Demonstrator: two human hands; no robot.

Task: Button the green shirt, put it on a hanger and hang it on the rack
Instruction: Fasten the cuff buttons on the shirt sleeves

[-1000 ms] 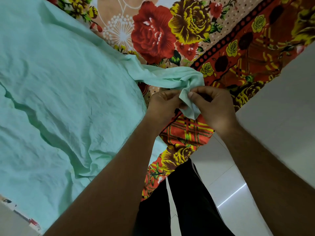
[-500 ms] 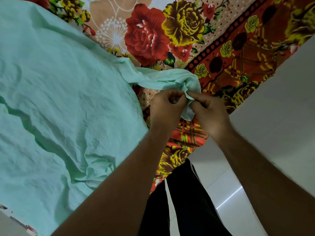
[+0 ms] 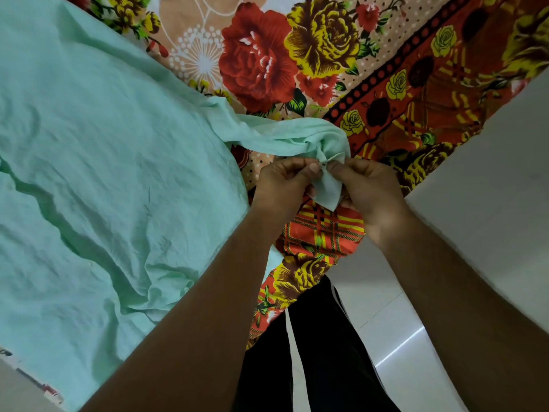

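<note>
The pale green shirt (image 3: 98, 173) lies spread and wrinkled over the left of a flowered bedsheet. One sleeve (image 3: 282, 135) stretches right toward the bed's edge. My left hand (image 3: 282, 188) and my right hand (image 3: 371, 194) both pinch the sleeve's cuff (image 3: 328, 190) between thumb and fingers, thumbs nearly touching. A small flap of the cuff hangs down between the two hands. Any button is too small to make out. No hanger or rack is in view.
The bedsheet (image 3: 326, 55) has red and yellow roses and an orange checked border. The bed's edge runs diagonally at the right, with a white tiled floor (image 3: 401, 337) and white wall (image 3: 490, 188) beyond. My black trousers (image 3: 320, 352) show below.
Both hands kept hold of the cuff and shifted slightly on it; the thumbs have come closer together at the cuff's top, and the flap again hangs between them.
</note>
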